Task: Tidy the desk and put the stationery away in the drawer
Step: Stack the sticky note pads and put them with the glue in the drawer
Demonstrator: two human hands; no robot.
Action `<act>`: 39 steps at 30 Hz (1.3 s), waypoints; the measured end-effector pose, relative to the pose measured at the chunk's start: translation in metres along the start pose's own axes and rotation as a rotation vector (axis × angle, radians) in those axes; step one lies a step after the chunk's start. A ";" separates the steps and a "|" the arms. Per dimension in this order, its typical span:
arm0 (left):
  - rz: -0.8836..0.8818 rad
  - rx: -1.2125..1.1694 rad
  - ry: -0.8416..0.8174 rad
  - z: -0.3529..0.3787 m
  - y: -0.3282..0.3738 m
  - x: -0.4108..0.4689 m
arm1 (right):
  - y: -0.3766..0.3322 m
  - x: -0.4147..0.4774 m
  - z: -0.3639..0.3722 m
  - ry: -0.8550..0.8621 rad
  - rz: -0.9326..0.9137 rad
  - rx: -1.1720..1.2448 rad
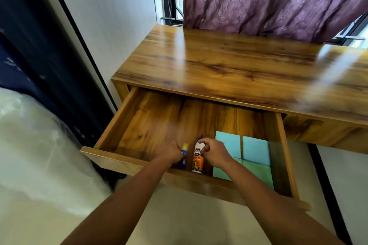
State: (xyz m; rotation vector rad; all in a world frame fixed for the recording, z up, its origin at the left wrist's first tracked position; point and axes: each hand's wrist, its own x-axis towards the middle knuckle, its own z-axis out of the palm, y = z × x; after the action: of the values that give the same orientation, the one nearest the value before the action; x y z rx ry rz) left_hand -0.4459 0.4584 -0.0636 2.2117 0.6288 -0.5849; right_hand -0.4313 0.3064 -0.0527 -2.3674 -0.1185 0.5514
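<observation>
Lying front to back in the open drawer (159, 121), the glue bottle (198, 160) points its purple cap away from the person. Its orange-and-white label shows "EVICO" and "MR". The right hand (216, 153) pinches the bottle's cap end with curled fingers. The left hand (172, 153) curls round a blue glue stick (184, 155), whose yellow cap also points away. Blue and green note pads (255, 150) lie just to the right.

Free: drawer floor (151, 125) left of & beyond left hand (171, 153). Blocked btwn hands by glue stick (184, 152) & bottle (198, 160), right of right hand (216, 153) by pads (255, 150).
</observation>
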 end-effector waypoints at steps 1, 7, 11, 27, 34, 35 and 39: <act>0.004 0.051 -0.007 0.002 -0.001 0.003 | 0.002 0.001 0.002 -0.003 0.017 -0.016; 0.052 0.278 -0.020 0.006 -0.001 0.011 | 0.010 0.003 0.009 -0.046 0.044 -0.048; 0.042 0.300 -0.043 0.006 -0.003 0.016 | 0.012 0.004 0.016 -0.075 0.046 -0.098; -0.034 0.230 -0.044 0.010 0.000 0.024 | 0.011 0.000 0.015 -0.103 0.015 -0.113; 0.040 0.164 -0.076 0.001 0.025 0.015 | 0.009 -0.010 0.001 -0.088 0.023 0.023; 0.063 0.155 -0.073 0.000 0.027 0.015 | 0.010 -0.013 -0.002 -0.084 0.021 0.033; 0.140 0.066 -0.016 -0.001 0.038 0.009 | 0.021 -0.028 -0.008 -0.024 0.040 0.102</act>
State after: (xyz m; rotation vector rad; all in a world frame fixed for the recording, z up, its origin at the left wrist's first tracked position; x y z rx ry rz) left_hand -0.4160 0.4388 -0.0482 2.2887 0.4475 -0.5575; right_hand -0.4548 0.2791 -0.0515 -2.2684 -0.0527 0.5911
